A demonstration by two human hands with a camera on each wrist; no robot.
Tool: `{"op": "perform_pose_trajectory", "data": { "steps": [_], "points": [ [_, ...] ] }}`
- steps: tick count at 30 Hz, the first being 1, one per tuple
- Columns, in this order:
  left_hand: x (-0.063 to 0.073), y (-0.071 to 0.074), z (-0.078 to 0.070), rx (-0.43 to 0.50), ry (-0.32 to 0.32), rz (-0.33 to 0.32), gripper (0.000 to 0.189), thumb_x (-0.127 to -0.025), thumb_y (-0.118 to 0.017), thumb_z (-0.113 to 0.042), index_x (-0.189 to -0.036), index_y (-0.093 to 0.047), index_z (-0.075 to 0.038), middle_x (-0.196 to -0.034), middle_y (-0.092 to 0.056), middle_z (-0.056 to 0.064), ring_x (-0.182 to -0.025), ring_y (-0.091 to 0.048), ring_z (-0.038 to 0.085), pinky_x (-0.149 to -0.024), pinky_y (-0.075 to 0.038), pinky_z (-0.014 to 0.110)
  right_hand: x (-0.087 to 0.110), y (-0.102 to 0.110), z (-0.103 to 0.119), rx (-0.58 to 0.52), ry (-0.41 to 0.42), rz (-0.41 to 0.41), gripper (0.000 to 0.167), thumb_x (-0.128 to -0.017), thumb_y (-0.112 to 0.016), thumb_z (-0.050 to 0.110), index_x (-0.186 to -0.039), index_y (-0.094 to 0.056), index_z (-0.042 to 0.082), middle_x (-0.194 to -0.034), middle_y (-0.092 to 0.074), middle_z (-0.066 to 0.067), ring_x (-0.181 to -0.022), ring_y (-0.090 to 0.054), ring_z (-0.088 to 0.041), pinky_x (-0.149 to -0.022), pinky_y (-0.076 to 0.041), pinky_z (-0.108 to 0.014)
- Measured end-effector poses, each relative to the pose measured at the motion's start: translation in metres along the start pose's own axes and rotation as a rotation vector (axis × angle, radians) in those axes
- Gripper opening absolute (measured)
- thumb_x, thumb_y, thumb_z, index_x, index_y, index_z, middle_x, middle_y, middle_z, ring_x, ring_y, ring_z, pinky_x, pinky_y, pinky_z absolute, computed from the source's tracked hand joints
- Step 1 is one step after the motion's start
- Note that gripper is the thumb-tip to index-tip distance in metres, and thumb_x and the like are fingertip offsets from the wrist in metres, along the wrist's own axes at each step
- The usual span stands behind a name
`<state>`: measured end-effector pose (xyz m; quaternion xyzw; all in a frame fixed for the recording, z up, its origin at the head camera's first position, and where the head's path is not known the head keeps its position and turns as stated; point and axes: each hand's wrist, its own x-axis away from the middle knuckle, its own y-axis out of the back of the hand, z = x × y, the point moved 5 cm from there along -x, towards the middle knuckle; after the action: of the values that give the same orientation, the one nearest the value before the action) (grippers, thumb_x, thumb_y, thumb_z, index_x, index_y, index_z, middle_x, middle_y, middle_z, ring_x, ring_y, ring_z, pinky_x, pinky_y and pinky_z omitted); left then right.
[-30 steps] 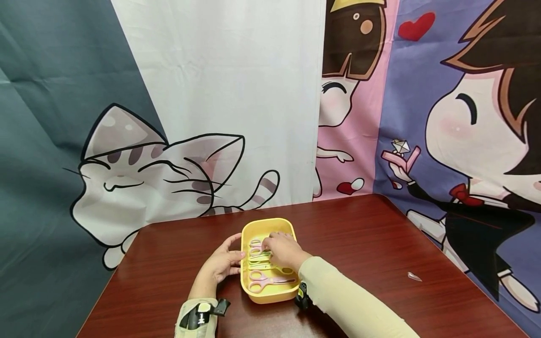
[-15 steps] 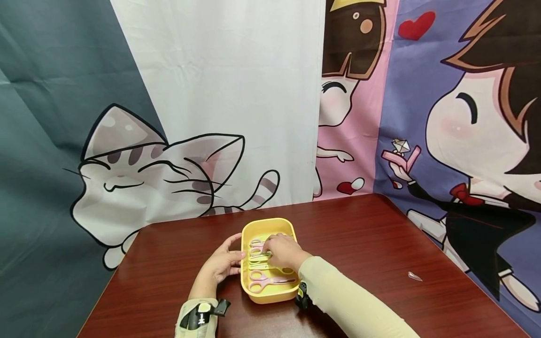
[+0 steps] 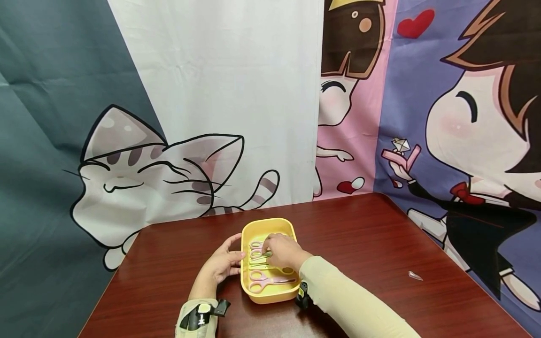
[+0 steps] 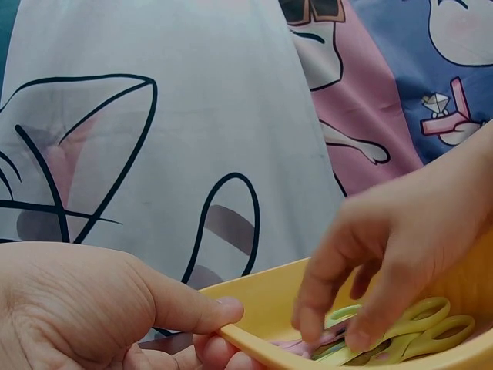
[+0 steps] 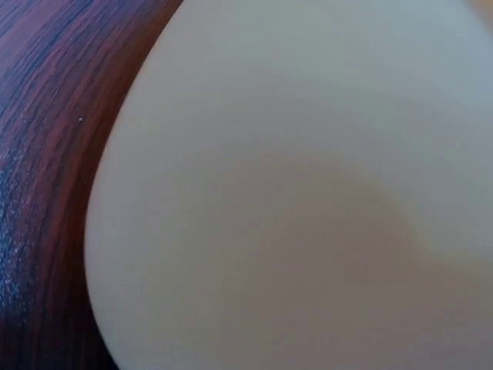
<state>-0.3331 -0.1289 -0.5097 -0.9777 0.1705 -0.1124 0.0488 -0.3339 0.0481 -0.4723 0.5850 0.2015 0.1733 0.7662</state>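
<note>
A yellow plastic tray (image 3: 274, 298) holds several small scissors lying across it. My left hand (image 3: 221, 264) grips the tray's left side, with the thumb (image 4: 219, 310) over the rim and fingers outside below. My right hand (image 3: 285, 251) reaches down inside, thumb and fingers bent around green scissors (image 3: 267, 254) near the middle. Pink scissors (image 3: 263, 281) lie at the near end, and other pink-handled scissors (image 3: 255, 253) sit left of my right fingertips. Yellow-green handles (image 4: 400, 333) show under my right palm in the left wrist view. The right wrist view is mostly filled by a pale blurred surface.
The tray stands on a dark red-brown wooden table (image 3: 351, 234). A small clear pointed piece (image 3: 415, 276) lies on the table at the right. A printed cartoon curtain (image 3: 236, 94) hangs behind the table's far edge.
My right hand shifts only slightly inside the tray, and the scissors by its fingertips move a little. My left hand and the tray stay in place.
</note>
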Motion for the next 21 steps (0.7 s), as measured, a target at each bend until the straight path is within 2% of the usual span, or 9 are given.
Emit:
{"op": "perform_pose_trajectory", "data": {
  "steps": [5, 9, 15, 21],
  "points": [
    [-0.001, 0.000, 0.001, -0.003, 0.003, 0.007, 0.068, -0.089, -0.056, -0.001, -0.145, -0.023, -0.022, -0.095, -0.059, 0.017, -0.071, -0.060, 0.021, -0.056, -0.053, 0.032, 0.002, 0.013, -0.004, -0.229, 0.048, -0.063, 0.020, -0.081, -0.069, 0.021, -0.100, -0.066, 0.017, -0.105, -0.058, 0.004, -0.101, -0.053, -0.017, -0.089, -0.043, -0.034],
    [-0.001, 0.000, 0.000, -0.002, -0.003, 0.009, 0.068, -0.090, -0.056, -0.001, -0.145, -0.023, -0.022, -0.098, -0.059, 0.019, -0.072, -0.060, 0.022, -0.057, -0.053, 0.033, 0.010, 0.031, -0.013, -0.375, 0.046, -0.157, 0.024, -0.082, -0.069, 0.019, -0.104, -0.063, 0.014, -0.108, -0.058, 0.005, -0.107, -0.053, -0.020, -0.091, -0.043, -0.036],
    [-0.002, 0.000, -0.002, -0.004, 0.002, -0.013, 0.068, -0.088, -0.057, -0.001, -0.145, -0.026, -0.023, -0.101, -0.056, 0.021, -0.073, -0.061, 0.022, -0.058, -0.053, 0.033, 0.029, 0.054, -0.032, -0.488, -0.017, -0.292, 0.031, -0.080, -0.072, 0.020, -0.109, -0.061, 0.016, -0.114, -0.056, 0.006, -0.107, -0.050, -0.017, -0.092, -0.042, -0.039],
    [-0.002, 0.001, -0.001, -0.011, 0.005, -0.012, 0.068, -0.088, -0.057, -0.001, -0.145, -0.026, -0.024, -0.103, -0.055, 0.021, -0.076, -0.062, 0.023, -0.059, -0.054, 0.035, 0.053, 0.055, -0.055, -0.576, -0.095, -0.371, 0.041, -0.079, -0.074, 0.020, -0.117, -0.058, 0.015, -0.117, -0.057, 0.001, -0.110, -0.051, -0.019, -0.093, -0.042, -0.044]
  ]
}}
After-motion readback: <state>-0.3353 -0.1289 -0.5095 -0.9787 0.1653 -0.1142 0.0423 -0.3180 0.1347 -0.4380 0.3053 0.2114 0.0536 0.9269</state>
